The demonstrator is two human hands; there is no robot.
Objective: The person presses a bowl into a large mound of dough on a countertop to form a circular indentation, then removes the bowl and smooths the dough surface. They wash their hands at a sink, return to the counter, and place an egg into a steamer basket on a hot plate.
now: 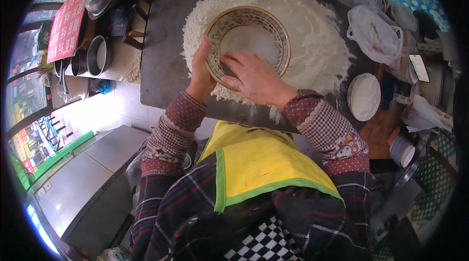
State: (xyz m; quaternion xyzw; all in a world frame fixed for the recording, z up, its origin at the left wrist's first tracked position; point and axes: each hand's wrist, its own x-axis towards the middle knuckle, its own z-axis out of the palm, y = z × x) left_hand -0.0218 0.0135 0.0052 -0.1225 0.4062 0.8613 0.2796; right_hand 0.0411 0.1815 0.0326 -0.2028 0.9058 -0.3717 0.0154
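Observation:
A wide bowl (281, 31) with a patterned inner wall sits on a spread of white flour (317, 51) on the dark work board (168, 41). The bowl's pale bottom shows inside; whether that is flour or bare glaze is unclear. My left hand (200, 73) grips the bowl's left rim, its thumb along the outside edge and its other fingers mostly hidden. Over the near rim reaches my right hand (256, 76), with bent fingers against the inner wall and the thumb apart from them. No object shows in it.
At the right edge of the board stands a round container of white powder (364, 97), with a clear plastic bag (375, 34) beyond it. Stacked bowls (402, 151) are farther right. Pots (99, 56) stand on the left counter; a metal cabinet (83, 183) is lower left.

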